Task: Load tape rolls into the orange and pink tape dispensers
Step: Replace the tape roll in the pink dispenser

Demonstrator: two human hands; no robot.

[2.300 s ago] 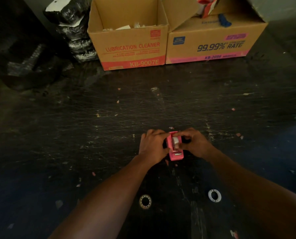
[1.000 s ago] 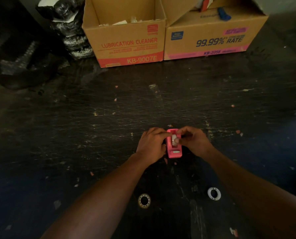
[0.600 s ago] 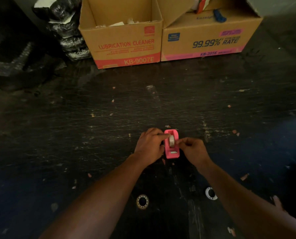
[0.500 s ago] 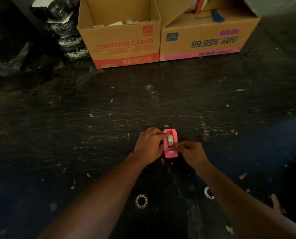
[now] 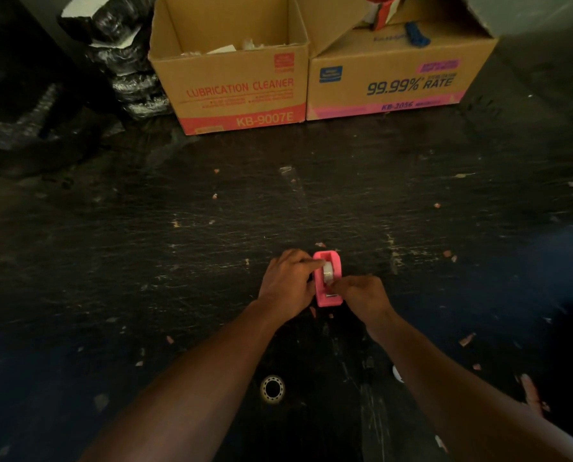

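Head: scratched black surface (image 5: 311,201), pink dispenser (image 5: 325,300) on it; cardboard box (image 5: 235,85) behind.

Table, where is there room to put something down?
Biggest bare patch: table between the boxes and the dispenser. Also left of the left hand, and right of the right hand. Crowded: both hands on the dispenser and tape, ring between the arms.

I see forearms converging ahead | left hand (image 5: 286,284) curled, index finger stretched out | right hand (image 5: 362,299) fingertips pinched, knuckles up
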